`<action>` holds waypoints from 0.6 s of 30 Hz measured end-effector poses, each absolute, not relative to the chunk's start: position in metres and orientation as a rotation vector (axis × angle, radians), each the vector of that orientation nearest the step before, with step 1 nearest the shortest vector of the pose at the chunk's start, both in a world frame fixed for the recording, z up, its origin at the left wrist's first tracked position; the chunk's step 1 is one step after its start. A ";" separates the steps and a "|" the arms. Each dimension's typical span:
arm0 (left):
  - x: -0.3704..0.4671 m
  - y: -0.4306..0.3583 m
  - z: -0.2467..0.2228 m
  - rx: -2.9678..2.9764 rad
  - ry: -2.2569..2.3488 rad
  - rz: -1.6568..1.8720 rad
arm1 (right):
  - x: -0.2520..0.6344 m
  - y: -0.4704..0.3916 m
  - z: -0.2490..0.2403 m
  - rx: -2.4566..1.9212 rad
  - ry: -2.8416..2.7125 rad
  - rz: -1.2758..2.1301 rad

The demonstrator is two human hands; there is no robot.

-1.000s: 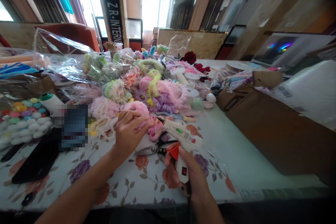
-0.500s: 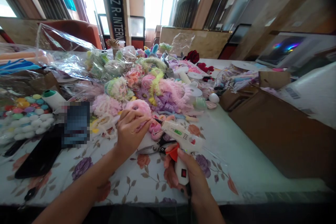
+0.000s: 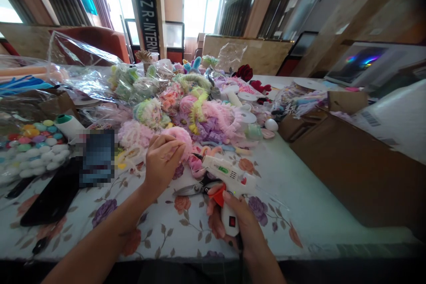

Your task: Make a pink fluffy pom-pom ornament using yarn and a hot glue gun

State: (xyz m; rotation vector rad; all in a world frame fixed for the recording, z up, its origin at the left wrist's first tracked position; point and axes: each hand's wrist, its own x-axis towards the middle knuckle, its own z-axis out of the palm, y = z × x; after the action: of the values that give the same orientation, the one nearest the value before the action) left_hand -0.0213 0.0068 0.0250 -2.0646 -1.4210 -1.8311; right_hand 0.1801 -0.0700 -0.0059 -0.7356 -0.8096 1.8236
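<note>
My right hand [image 3: 233,217] is wrapped round the handle of a white glue gun [image 3: 229,173] with a red trigger. Its dark nozzle points left, toward my left hand [image 3: 163,159]. The fingers of that hand are pinched together, and whatever lies between them is too small or hidden to name. Just behind them sits a fluffy pink ring of yarn [image 3: 181,136]. Scissors [image 3: 191,190] lie on the table under the glue gun, partly covered by it. Pink looped pieces [image 3: 196,166] rest beside the nozzle.
A heap of pastel yarn and trims [image 3: 209,117] fills the table's middle. Bags of coloured pompoms [image 3: 36,146], a black phone [image 3: 49,195] and a white thread cone [image 3: 68,126] lie at the left. A cardboard box [image 3: 353,164] stands at the right on the flowered cloth [image 3: 149,230].
My left hand has moved slightly left, away from the nozzle, with its fingers still pinched. The glue gun has shifted a little left and down in my right hand.
</note>
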 end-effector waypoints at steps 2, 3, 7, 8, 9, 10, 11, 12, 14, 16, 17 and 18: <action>-0.024 0.010 0.025 -2.072 -1.441 -1.860 | 0.182 -0.070 -0.008 -0.709 -0.824 1.842; -0.024 0.011 0.024 -2.083 -1.443 -1.864 | 0.184 -0.070 -0.008 -0.697 -0.829 1.844; -0.024 0.013 0.023 -2.111 -1.455 -1.859 | 0.191 -0.075 -0.002 -0.706 -0.849 1.814; -0.023 0.013 0.023 -2.110 -1.459 -1.863 | 0.193 -0.076 0.001 -0.725 -0.855 1.798; -0.023 0.013 0.024 -2.109 -1.458 -1.867 | 0.195 -0.077 0.004 -0.750 -0.859 1.777; -0.022 0.013 0.024 -2.112 -1.455 -1.868 | 0.197 -0.078 0.006 -0.779 -0.863 1.750; -0.022 0.012 0.024 -2.118 -1.449 -1.865 | 0.198 -0.079 0.009 -0.813 -0.866 1.715; -0.022 0.011 0.024 -2.127 -1.442 -1.859 | 0.200 -0.079 0.011 -0.848 -0.868 1.674; -0.022 0.010 0.025 -2.159 -1.428 -1.839 | 0.203 -0.080 0.013 -0.917 -0.874 1.578; -0.023 0.008 0.025 -2.170 -1.431 -1.853 | 0.208 -0.079 0.013 -0.991 -0.877 1.466; -0.023 0.007 0.025 -2.160 -1.443 -1.882 | 0.212 -0.079 0.012 -1.031 -0.875 1.405; -0.024 0.007 0.025 -2.137 -1.462 -1.923 | 0.217 -0.079 0.012 -1.069 -0.870 1.340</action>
State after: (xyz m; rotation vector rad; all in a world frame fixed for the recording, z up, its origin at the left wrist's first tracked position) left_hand -0.0245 0.0071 0.0254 -2.1368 -1.4621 -1.9234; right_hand 0.2171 -0.0789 0.0118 -1.0688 -0.8700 1.3402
